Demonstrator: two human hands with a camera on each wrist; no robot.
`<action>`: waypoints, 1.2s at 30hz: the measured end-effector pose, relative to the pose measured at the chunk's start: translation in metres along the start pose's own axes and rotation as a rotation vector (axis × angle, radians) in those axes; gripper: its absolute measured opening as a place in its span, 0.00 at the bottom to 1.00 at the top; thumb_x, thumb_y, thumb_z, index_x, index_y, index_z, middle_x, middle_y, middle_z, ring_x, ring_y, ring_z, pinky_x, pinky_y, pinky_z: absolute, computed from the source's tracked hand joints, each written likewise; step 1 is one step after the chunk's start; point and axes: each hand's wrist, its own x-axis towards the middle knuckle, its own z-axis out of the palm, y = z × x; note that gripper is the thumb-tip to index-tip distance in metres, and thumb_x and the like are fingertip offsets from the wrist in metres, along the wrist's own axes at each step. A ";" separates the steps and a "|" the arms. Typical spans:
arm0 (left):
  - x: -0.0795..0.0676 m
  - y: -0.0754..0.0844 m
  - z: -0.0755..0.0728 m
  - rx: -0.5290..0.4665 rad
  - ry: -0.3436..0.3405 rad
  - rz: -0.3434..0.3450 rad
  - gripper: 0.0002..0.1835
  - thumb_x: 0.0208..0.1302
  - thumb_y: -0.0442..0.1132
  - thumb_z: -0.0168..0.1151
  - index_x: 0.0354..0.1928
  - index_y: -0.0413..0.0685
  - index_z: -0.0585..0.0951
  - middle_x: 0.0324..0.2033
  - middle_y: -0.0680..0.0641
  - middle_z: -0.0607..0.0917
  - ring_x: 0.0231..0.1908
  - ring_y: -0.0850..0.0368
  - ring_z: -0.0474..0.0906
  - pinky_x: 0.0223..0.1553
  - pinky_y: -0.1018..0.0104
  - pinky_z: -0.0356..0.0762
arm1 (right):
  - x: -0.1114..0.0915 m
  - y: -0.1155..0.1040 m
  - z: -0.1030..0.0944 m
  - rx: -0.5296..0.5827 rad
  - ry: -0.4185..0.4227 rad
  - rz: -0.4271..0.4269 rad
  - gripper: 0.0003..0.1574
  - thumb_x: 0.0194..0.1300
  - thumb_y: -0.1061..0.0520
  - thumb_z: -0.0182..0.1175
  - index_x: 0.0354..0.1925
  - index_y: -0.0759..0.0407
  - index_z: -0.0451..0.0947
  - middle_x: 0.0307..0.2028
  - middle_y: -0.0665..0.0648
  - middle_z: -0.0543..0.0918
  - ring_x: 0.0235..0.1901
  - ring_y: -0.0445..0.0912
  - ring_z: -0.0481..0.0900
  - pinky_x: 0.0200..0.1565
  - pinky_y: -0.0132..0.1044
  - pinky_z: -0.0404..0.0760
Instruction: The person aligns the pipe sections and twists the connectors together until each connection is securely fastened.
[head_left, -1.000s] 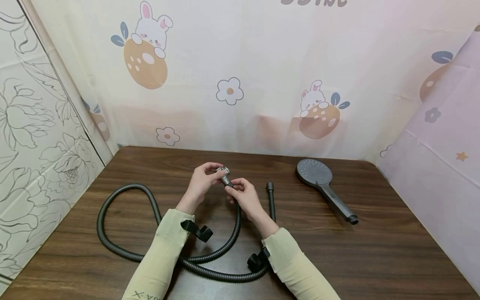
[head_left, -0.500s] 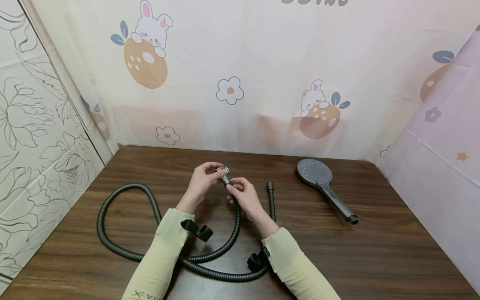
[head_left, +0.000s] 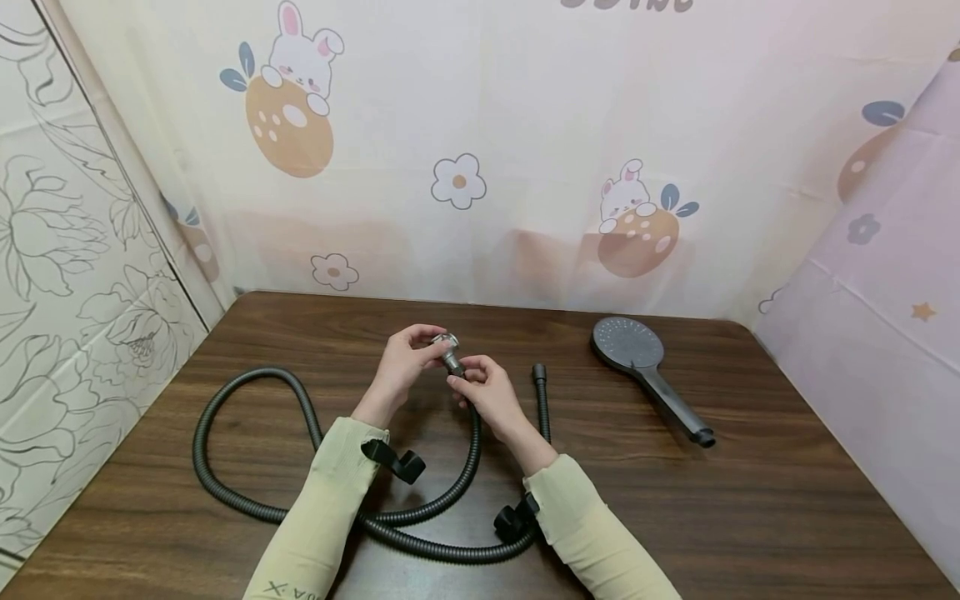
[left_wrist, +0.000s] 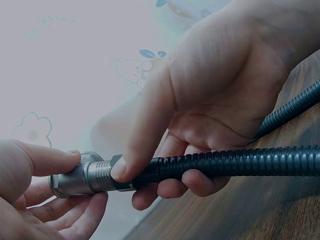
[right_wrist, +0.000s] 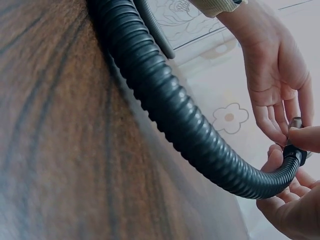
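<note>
My left hand pinches a silver metal threaded fitting between thumb and fingers. My right hand holds the end of a black ribbed shower hose, its thumb on the dark collar and its other fingers curled beneath. The collar meets the fitting's thread, and several thread rings show beside my right thumb in the left wrist view. From my right hand, the hose loops down across the table. Its other end lies to the right of my right hand.
A grey hand shower lies face up at the right of the brown wooden table, its handle toward the front right. A big hose loop spreads left of my left forearm. Printed curtains stand behind the table.
My right thumb has shifted slightly on the hose's collar, first up, then back down. My left hand and the fitting stay in place. The hand shower has not moved.
</note>
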 end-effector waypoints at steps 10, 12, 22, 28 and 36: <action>0.000 0.001 0.000 0.005 0.000 -0.004 0.17 0.58 0.37 0.62 0.49 0.38 0.76 0.43 0.41 0.75 0.37 0.58 0.77 0.46 0.57 0.78 | 0.010 0.016 0.000 0.007 0.038 -0.012 0.18 0.60 0.60 0.59 0.48 0.65 0.68 0.37 0.64 0.80 0.26 0.42 0.78 0.28 0.32 0.78; 0.000 0.001 0.000 0.004 0.000 -0.004 0.17 0.58 0.37 0.62 0.49 0.38 0.76 0.43 0.41 0.75 0.37 0.58 0.77 0.46 0.57 0.78 | 0.009 0.016 0.000 0.011 0.042 -0.011 0.18 0.61 0.60 0.58 0.48 0.66 0.68 0.36 0.62 0.79 0.26 0.42 0.78 0.28 0.32 0.77; -0.001 0.001 0.000 0.006 0.006 0.006 0.17 0.58 0.36 0.62 0.48 0.37 0.77 0.41 0.42 0.75 0.36 0.59 0.77 0.44 0.59 0.78 | 0.005 0.009 -0.001 0.047 0.023 0.009 0.20 0.62 0.61 0.57 0.49 0.68 0.65 0.36 0.60 0.78 0.26 0.43 0.78 0.29 0.33 0.78; -0.002 0.002 0.001 0.002 0.012 0.003 0.17 0.57 0.36 0.63 0.48 0.37 0.77 0.41 0.43 0.75 0.36 0.60 0.77 0.45 0.58 0.78 | 0.002 0.003 -0.001 0.035 0.019 0.018 0.16 0.63 0.63 0.55 0.48 0.70 0.66 0.37 0.66 0.78 0.26 0.44 0.78 0.29 0.35 0.78; -0.003 0.003 0.001 -0.007 0.011 0.003 0.17 0.57 0.36 0.63 0.49 0.37 0.77 0.41 0.42 0.75 0.35 0.60 0.77 0.46 0.58 0.78 | 0.006 0.011 0.000 0.053 0.034 0.016 0.19 0.65 0.58 0.54 0.50 0.68 0.67 0.42 0.68 0.77 0.26 0.42 0.78 0.29 0.33 0.79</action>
